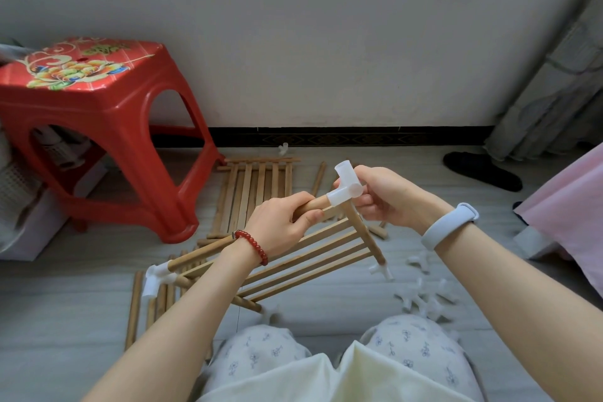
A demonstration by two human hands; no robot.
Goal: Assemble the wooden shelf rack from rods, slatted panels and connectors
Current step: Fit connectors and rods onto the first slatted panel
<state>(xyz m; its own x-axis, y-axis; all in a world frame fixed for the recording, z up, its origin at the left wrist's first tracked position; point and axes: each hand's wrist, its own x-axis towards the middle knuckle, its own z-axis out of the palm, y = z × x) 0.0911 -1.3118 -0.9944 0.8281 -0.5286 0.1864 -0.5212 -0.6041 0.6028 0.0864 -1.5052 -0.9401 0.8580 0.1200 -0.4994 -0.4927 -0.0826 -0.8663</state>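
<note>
- The left hand [281,226] closes its grip around a wooden rod [208,250], fingers curled over the top and thumb pressed along the near side, close to the rod's upper end.
- The right hand [390,197] grips a white plastic connector [346,188] from the right, fingers wrapped round its side socket and the thumb behind its upright socket.
- The rod's upper end sits inside that connector; its lower end sits in a second white connector [156,277] down at the left.
- A slatted panel [310,263] hangs from the held connector, raised off the floor [81,320] between the two forearms, its slats running roughly parallel to the rod.
- The panel's right end bar [365,232] runs down from the held connector to a small connector [380,271] near the floor.
- A second slatted panel [257,186] lies flat on the floor beyond the hands, beside a red plastic stool [98,127].
- Loose rods [133,310] lie on the floor at the lower left, partly under the raised panel.
- Loose white connectors [424,300] are scattered on the floor at the right, near the person's knee.
- A red bead bracelet [253,245] circles the left wrist; a pale wristband [448,225] circles the right.
</note>
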